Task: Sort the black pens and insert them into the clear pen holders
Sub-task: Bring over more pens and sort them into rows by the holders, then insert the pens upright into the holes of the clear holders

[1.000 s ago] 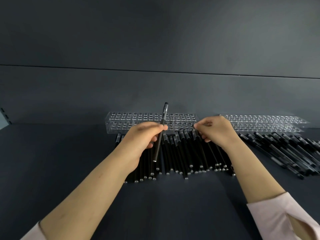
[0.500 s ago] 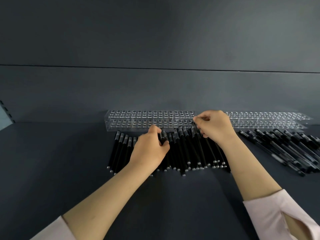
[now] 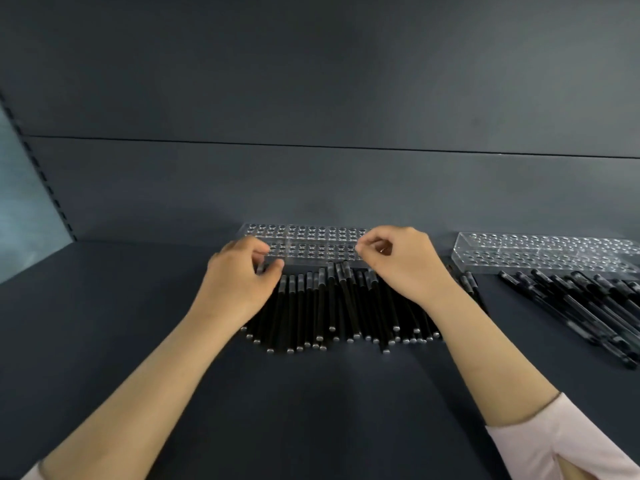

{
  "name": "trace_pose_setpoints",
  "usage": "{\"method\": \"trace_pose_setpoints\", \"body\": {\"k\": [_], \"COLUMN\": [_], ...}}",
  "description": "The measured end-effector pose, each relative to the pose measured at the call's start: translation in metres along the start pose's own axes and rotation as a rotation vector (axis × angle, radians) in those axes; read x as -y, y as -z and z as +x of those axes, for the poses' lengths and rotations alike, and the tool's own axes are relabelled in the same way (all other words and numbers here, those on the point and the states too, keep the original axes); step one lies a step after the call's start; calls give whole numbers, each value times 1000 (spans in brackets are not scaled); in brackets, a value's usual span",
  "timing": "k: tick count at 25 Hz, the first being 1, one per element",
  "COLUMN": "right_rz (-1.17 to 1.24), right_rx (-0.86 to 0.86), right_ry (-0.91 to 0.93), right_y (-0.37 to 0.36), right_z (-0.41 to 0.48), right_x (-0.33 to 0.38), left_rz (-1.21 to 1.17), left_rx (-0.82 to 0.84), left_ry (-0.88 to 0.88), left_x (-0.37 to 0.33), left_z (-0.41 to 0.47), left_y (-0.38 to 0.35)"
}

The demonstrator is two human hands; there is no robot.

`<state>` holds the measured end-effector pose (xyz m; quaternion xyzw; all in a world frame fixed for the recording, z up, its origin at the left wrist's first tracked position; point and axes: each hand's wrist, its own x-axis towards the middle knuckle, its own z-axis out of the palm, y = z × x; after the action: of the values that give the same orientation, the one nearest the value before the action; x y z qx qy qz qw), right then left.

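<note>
Your left hand (image 3: 239, 282) sits at the left end of the pen row with its fingers curled down and the thumb drawn in toward them. Something dark shows between thumb and fingers, but you cannot tell from here whether it grips a pen. Your right hand (image 3: 405, 268) hovers over the right part of the row. Its thumb and forefinger are brought close together just in front of the holder, the other fingers curled behind; whether anything is pinched there cannot be told.

Under both hands the black pens (image 3: 329, 306) lie side by side on the table (image 3: 104, 341) at the centre of the frame. They run front to back, with silver ends toward the bottom of the frame and their clipped tops toward the holder.

Just above them, touching or nearly touching the tops, stands a clear pen holder (image 3: 311, 242) with rows of round holes, none visibly filled. A second clear holder (image 3: 547, 251) sits at the right of the frame. Below it a loose heap of pens (image 3: 588, 306) slants toward the lower right edge.

A pale pink sleeve (image 3: 554, 445) covers your right forearm at the lower right corner.
</note>
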<state>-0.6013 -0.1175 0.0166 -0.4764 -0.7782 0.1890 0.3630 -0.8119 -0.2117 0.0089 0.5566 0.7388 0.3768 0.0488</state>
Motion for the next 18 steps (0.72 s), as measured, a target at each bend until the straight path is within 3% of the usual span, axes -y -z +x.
{"method": "trace_pose_setpoints", "body": {"k": [5, 12, 18], "right_rz": [-30, -88, -79], "right_rx": [132, 147, 147], "right_ry": [85, 96, 100], "right_y": [-27, -32, -31], "right_z": [-7, -7, -8], "right_x": [14, 10, 9], "left_rz": [202, 431, 414], "left_rx": [294, 338, 340], "left_ry": [212, 253, 297], "left_x": [9, 0, 2], "left_z": [-13, -14, -9], "left_y": [-4, -28, -32]}}
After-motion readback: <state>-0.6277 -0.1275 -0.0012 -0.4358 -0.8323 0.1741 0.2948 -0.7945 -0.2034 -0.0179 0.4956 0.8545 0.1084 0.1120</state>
